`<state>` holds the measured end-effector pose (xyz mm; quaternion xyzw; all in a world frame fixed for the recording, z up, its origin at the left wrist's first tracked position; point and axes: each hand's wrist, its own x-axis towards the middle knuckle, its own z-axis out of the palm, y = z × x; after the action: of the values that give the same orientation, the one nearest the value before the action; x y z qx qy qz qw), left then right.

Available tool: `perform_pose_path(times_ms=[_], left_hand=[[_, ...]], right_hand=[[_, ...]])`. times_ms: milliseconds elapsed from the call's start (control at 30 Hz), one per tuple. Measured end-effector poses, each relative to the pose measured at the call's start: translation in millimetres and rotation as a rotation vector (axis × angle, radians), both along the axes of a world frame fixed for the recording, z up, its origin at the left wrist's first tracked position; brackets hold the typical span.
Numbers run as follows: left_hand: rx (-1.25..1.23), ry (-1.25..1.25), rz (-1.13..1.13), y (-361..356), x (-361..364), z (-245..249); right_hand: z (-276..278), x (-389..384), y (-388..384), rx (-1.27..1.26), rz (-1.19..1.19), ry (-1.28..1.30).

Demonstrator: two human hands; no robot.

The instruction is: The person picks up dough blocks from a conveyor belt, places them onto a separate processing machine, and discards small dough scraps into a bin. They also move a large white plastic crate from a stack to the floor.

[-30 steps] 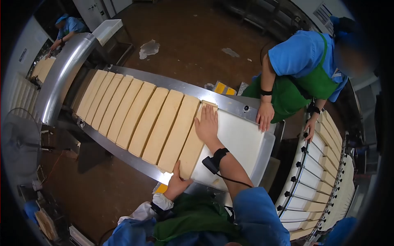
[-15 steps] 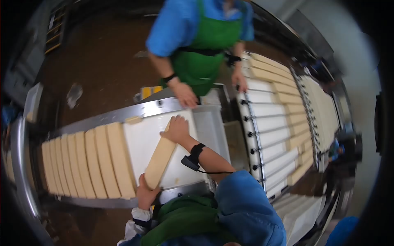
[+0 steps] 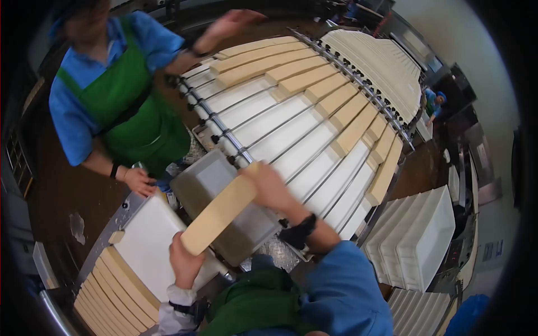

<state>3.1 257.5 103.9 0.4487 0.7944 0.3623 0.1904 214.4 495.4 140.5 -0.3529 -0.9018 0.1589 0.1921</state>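
Apron and sleeve: green apron (image 3: 252, 305) at the bottom centre, blue sleeve (image 3: 350, 291) to its right.
Left hand: the left hand (image 3: 186, 260), just below and left of centre, has its fingers closed around the near end of the slab.
Slab: the pale slab (image 3: 218, 217) runs slantwise near the centre of the frame, held between both hands, its near end toward the lower left.
Right hand: the right hand (image 3: 270, 189), blurred, grips the slab's far end near the centre; the exact set of its fingers cannot be told. A black band (image 3: 300, 229) circles the wrist.
Bin: a grey bin (image 3: 258, 232) lies under the slab in the view, partly hidden by it.
Belt: a white belt (image 3: 148, 238) at the lower left, carrying a row of slabs (image 3: 117, 288) side by side and a small piece (image 3: 116, 237) near its upper edge.
Trays: white trays (image 3: 423, 241) stand together at the lower right.
Rod table: a white table (image 3: 252, 117), crossed by metal rods, fills the upper middle; more slabs (image 3: 347, 123) lie along its far side.
Co-worker: a person in a green apron (image 3: 131, 101) at the upper left, one hand (image 3: 139, 182) near the belt's end, the other (image 3: 232, 24) raised and blurred.
Far: a pale ridged surface (image 3: 372, 64) at the upper right, and another person (image 3: 432, 103) beyond.
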Motion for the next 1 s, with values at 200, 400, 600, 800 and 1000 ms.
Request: perform_pose_path(times_ms=[200,400,600,800,1000], left_hand=[[-0.017,0.083,-0.192,143.5,112.7,49.4],[-0.083,-0.02,-0.393,228.3,165.8,23.6],[0.062,-0.674,-0.264,306.4,211.2,-49.2],[0.111,-0.691,-0.105,316.5,215.7,-63.7],[0.009,-0.404,-0.09,299.6,195.4,-89.5]], right_hand=[[4.0,162.6,156.7,-0.615,-0.046,0.006],[-54.6,214.9,209.9,-0.271,-0.504,0.019],[80.1,327.6,172.1,-0.06,-0.281,1.618],[207.2,381.9,116.5,-0.108,0.511,1.798],[111.8,262.3,75.1,-0.506,0.173,1.206]])
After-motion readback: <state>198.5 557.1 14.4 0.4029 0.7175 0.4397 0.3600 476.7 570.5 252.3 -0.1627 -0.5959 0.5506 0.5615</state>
